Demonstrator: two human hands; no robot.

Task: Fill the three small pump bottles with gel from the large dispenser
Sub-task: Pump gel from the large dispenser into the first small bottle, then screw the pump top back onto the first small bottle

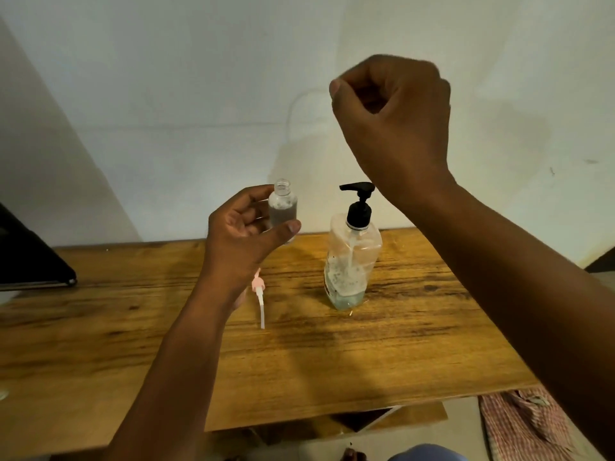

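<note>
Centre frame: my left hand (248,224) pinches one uncapped small bottle (283,207), part-filled; right hand (392,108) curled empty above dispenser (351,257); others unseen.

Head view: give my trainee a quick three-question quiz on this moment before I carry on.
1. True or false: the small bottle in the left hand has its pump fitted.
2. Where does the pink pump lie?
A. on the wooden table
B. in the right hand
C. on the large dispenser
3. Fill in: the large dispenser's pump head is coloured ____.

Key: 1 false, its neck is open; 2 A; 3 black.
</note>
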